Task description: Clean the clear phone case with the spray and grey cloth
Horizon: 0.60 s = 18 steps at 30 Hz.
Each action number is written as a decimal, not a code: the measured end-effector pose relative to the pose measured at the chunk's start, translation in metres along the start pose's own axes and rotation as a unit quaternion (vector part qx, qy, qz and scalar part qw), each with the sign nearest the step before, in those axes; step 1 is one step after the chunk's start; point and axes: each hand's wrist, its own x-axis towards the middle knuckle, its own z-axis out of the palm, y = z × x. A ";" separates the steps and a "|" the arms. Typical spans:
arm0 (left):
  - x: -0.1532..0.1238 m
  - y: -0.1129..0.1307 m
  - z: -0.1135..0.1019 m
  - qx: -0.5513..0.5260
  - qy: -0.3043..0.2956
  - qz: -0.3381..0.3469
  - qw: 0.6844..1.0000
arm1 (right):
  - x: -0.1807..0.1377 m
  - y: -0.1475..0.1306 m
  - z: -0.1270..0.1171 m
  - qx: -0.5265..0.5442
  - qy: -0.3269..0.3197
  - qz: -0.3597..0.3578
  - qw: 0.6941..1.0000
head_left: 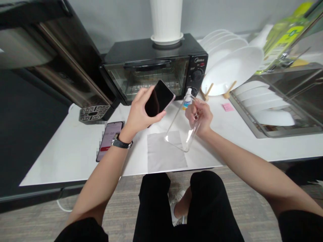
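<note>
My left hand (140,112) is closed around a smartphone (158,98) with a dark screen, held tilted above the counter in front of the oven. In my right hand (200,116) is a clear phone case (176,132), its camera holes near my fingers. Phone and case are apart from each other. Below the case a grey cloth (164,154) lies flat at the counter's front edge. Just behind my right hand stands a small white bottle (188,98) with a blue label, partly hidden by the case.
Another phone (110,139) with a lit screen lies by my left wrist. A black toaster oven (153,70) carries a white pot (166,20). To the right are plates (230,67) in a wooden rack, a pink sticky note (228,107) and a sink (264,132) with bowls (262,97).
</note>
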 end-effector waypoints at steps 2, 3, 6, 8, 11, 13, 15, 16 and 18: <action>-0.001 -0.002 0.007 0.012 -0.049 0.016 0.999 | 0.000 -0.001 0.001 0.005 0.001 0.001 1.000; -0.002 -0.003 0.011 0.018 -0.078 0.024 0.996 | 0.000 -0.001 0.002 0.007 0.003 0.000 1.000; -0.006 -0.004 0.019 0.026 -0.143 0.046 0.988 | 0.000 -0.002 0.003 0.011 0.009 -0.008 1.000; -0.008 -0.004 0.023 0.023 -0.166 0.062 0.984 | 0.001 -0.002 0.004 0.009 0.013 -0.012 1.000; -0.008 -0.005 0.027 0.018 -0.196 0.089 0.976 | 0.002 -0.001 0.004 -0.011 0.026 -0.002 1.000; -0.008 -0.005 0.029 0.015 -0.206 0.099 0.973 | 0.002 -0.001 0.004 -0.026 0.034 0.010 0.999; -0.007 -0.005 0.031 0.011 -0.213 0.109 0.971 | 0.002 0.000 0.005 -0.029 0.037 0.015 0.999; -0.007 -0.005 0.031 0.010 -0.215 0.113 0.970 | 0.002 0.000 0.005 -0.026 0.035 0.013 0.999; -0.008 -0.005 0.030 0.006 -0.218 0.119 0.969 | 0.002 0.001 0.006 -0.021 0.031 0.007 0.999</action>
